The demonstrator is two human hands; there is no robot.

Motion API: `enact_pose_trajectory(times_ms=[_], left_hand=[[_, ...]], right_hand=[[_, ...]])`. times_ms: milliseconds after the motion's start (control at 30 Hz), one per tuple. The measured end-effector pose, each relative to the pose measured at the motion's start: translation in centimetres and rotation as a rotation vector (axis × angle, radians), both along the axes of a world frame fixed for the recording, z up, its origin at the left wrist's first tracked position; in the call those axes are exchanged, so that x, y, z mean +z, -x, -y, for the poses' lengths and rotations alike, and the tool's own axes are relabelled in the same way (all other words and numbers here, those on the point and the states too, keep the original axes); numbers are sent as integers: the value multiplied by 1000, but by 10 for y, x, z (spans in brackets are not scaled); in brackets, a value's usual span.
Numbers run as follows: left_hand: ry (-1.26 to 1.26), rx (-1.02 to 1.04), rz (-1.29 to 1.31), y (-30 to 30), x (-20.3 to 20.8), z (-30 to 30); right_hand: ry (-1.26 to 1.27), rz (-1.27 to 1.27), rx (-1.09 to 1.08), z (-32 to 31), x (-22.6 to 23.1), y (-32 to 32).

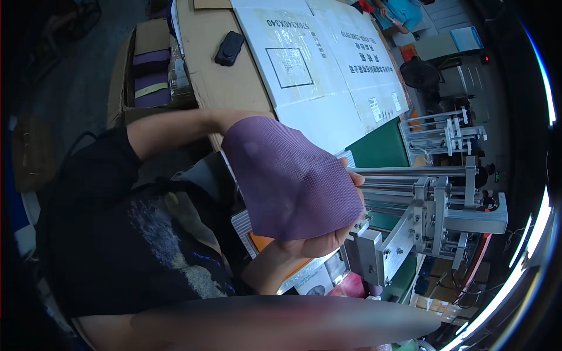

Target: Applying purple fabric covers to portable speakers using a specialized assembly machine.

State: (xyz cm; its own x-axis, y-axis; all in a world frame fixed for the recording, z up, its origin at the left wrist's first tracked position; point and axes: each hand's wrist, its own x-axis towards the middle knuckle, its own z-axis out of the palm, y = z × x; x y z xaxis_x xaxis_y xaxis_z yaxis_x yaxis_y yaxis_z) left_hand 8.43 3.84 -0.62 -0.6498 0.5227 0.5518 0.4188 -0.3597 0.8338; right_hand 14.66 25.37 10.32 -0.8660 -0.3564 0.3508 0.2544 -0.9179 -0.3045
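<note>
I held 1 purple mesh piece (281, 169) raised in front of my body, its far edge near the metal machine frame (436, 205). My right hand (328, 240) was grasping it from behind, the heel showing below the lower edge. My left hand was hidden by the fabric — I could not tell whether it gripped or only propped. Fingertips (356, 178) peeked past the far edge, though I couldn't be sure whose.

To handle it well, I judged, support from 2 sides mattered: a light, even pull should flatten the bulge without straining the weave, and the edge nearest the machine needed guarding from its metal corners.

The piece was a dusty purple, finely textured, its outline rounded on my left. Its middle rose in a soft ridge — shallow creases spread from it — while the part by my left wrist looked smoother, with 1 paler spot. On my left, white cardboard (328, 76) lay flat, 1 black device (229, 48) beside it.
</note>
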Motion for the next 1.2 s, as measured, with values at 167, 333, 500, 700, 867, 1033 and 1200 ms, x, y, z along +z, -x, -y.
enact_pose_trajectory(times_ms=[167, 333, 500, 700, 867, 1033, 1200], left_hand=[[-626, 44, 1021, -64, 24, -48], [-975, -693, 1088, -98, 9, -117], [-884, -424, 1346, -84, -12, -183], [-597, -143, 1268, -52, 16, -242], [44, 478, 594, -56, -15, -240], [733, 487, -346, -114, -11, -152], [770, 495, -446, -120, -19, -135]], right_hand=[[-53, 210, -62, -26, -34, 7], [18, 303, -158, -96, -78, -25], [-73, 465, -384, -148, -102, -32], [-555, 558, -622, -225, -115, 5], [-759, 314, -947, -234, -127, 35], [-522, 643, -869, -195, -99, 22], [-617, 720, -1057, -208, -106, 20]])
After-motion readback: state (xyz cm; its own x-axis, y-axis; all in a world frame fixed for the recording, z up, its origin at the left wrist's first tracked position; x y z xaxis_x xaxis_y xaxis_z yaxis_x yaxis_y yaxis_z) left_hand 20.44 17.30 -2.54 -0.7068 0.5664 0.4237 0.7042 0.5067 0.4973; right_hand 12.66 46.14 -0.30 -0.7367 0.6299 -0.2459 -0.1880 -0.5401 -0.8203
